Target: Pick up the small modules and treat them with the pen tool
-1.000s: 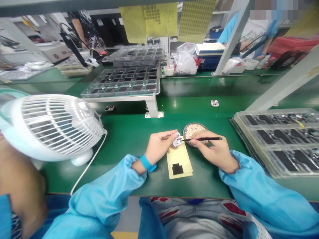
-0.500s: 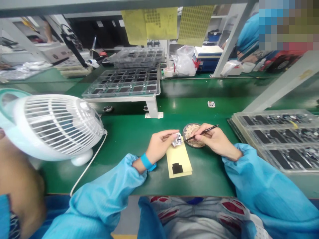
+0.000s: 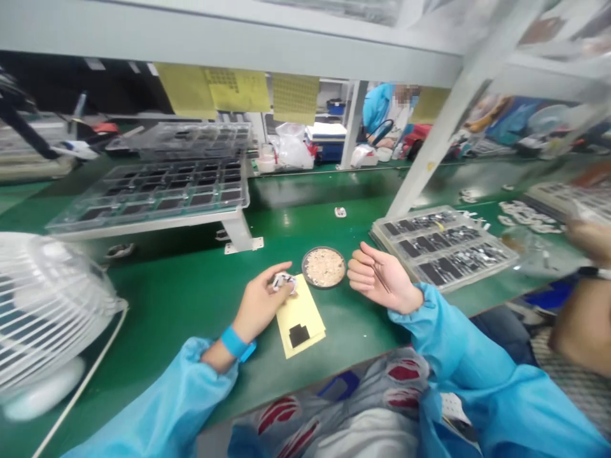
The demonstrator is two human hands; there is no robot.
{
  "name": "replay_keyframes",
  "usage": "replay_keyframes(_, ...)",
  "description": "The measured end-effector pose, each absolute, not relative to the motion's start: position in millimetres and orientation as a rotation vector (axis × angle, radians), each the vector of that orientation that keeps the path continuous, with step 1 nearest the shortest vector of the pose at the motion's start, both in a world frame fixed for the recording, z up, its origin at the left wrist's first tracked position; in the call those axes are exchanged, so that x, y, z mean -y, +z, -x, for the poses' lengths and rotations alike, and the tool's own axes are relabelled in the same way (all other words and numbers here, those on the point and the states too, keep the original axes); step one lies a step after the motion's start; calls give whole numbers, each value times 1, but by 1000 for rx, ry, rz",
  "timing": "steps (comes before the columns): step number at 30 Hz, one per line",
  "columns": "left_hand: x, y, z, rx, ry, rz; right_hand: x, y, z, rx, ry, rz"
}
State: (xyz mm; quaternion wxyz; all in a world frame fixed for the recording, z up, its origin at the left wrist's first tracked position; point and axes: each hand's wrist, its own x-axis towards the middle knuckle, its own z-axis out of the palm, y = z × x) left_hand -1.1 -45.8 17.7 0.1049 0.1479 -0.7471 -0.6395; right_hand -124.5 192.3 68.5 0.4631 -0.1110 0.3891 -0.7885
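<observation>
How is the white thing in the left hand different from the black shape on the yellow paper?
The white thing is mostly white with darker marks; the black shape is plain black. The white thing is in the left hand; the black shape lies on the yellow paper. Both look smaller than that hand.

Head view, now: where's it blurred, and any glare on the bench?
Head view: the fan at the left edge and another person's arm at the right edge are smeared; the left hand is clearer, but fine detail on the white part it holds is lost; pale reflections show on the green bench.
</observation>
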Motion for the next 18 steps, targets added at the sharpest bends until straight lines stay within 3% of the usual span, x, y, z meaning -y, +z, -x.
replay_keyframes(4, 43, 21, -1, 2315, -1879, -485, -241, 109, 140, -1448, -1972, 442)
replay_keyframes(7, 38, 22, -1, 2278, -2011, -483, -281, 135, 180, -2265, -1849, 619)
replay_keyframes(9, 35, 22, -1, 2265, -2078, -481, -301, 141, 214, -2918, -1368, 590)
replay_keyframes(11, 34, 22, -1, 2253, -2111, -484, -314, 135, 248, -3281, -644, 413)
replay_keyframes(14, 36, 22, 0, 2251, -2077, -487, -322, 115, 287, -3310, -359, 220)
replay_keyframes(18, 41, 23, 0, 2301, -1977, -467, -325, 96, 313, -3256, -239, 132)
